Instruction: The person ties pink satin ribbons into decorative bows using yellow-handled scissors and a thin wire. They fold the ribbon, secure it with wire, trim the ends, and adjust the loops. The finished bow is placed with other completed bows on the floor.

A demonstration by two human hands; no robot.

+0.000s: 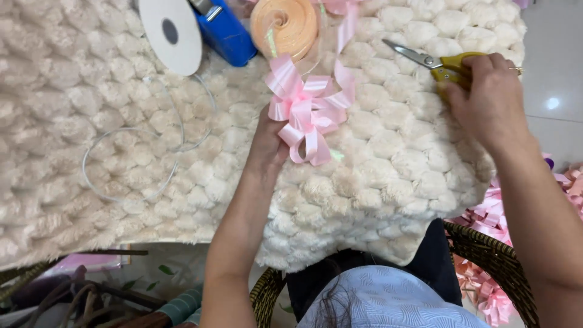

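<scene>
Both hands (267,143) (486,100) closed, forearms extended

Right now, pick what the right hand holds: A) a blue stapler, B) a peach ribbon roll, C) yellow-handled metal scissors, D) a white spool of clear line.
C: the right hand grips the yellow-handled metal scissors on the fluffy cream blanket, blades pointing left.

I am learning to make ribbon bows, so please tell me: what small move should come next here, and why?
Probably bring the scissors over to the pink bow. The right hand grips them off to the side on the fluffy blanket, while the left hand pinches the bow, whose ribbon tail seems to run up toward the rolls.
</scene>
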